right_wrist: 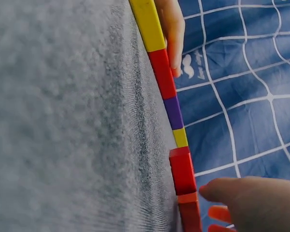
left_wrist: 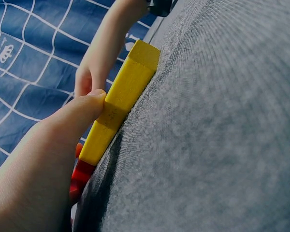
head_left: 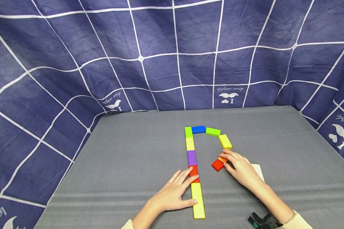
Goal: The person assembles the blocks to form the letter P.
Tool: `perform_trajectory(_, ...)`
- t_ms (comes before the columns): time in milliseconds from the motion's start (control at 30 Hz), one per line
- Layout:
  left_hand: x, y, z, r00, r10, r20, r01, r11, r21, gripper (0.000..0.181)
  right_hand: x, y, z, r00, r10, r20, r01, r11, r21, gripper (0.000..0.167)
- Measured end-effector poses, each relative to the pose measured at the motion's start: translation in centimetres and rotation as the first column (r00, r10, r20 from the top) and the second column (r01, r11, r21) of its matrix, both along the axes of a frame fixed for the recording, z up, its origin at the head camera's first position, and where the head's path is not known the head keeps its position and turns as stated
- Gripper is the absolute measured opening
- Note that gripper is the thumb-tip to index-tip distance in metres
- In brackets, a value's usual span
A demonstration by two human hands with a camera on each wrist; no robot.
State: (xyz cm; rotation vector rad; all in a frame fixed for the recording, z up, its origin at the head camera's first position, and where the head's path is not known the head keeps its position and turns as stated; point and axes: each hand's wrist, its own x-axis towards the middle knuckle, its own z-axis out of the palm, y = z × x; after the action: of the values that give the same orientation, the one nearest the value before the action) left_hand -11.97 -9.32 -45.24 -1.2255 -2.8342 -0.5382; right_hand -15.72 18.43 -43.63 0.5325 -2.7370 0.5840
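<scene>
On the grey cloth, wooden blocks form a straight column: a long yellow block nearest, then a red block, a purple block, a light yellow block and a green block. My left hand rests along this column, thumb on the long yellow block, fingertips on the red one. From the top, a blue block, a second green block and another yellow block curve right. My right hand pinches an orange block, partly hidden, beside another red block.
A cream, flat-looking piece lies partly hidden behind the right forearm. A black device is at the right wrist. Blue cloth with white grid lines hangs at the back and sides of the grey surface.
</scene>
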Motion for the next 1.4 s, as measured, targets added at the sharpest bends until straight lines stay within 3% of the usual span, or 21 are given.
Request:
perform_trajectory(133,0.0,0.0,0.0,1.0,-0.003,-0.005,0.003,1.0,-0.003,0.07,0.9,-0.3,0.2,0.997,0.039,-0.066,-0.038,0.999,0.01,0.032)
perform_trajectory(300,-0.1,0.0,0.1,1.0,0.0,0.002,0.0,1.0,-0.009,0.069,2.1,-1.0,0.0,0.98,0.117,-0.16,-0.104,0.991,0.087,0.032)
perform_trajectory(467,-0.1,-0.1,0.1,1.0,0.001,-0.002,-0.001,1.0,-0.015,0.069,3.3,-1.9,-0.4,0.969,0.146,-0.2,-0.122,0.984,0.129,0.036)
perform_trajectory(667,0.0,-0.2,0.0,1.0,0.01,-0.003,-0.01,1.0,-0.021,0.07,3.8,-3.8,-0.3,0.982,0.125,-0.144,-0.107,0.986,0.126,0.04)
perform_trajectory(1000,0.0,0.0,0.0,1.0,0.001,0.018,-0.001,1.0,-0.01,0.07,2.4,-6.2,-0.5,0.994,0.107,-0.011,-0.106,0.993,0.044,0.038)
perform_trajectory(1167,0.0,-0.1,0.1,1.0,0.001,0.016,-0.001,1.0,-0.012,0.07,2.2,-6.7,-0.5,0.994,0.111,0.022,-0.112,0.994,0.01,0.036)
perform_trajectory(1400,0.0,-0.1,0.0,1.0,0.005,0.026,-0.005,1.0,-0.011,0.07,2.2,-5.7,0.3,0.993,0.112,0.029,-0.113,0.993,0.034,0.037)
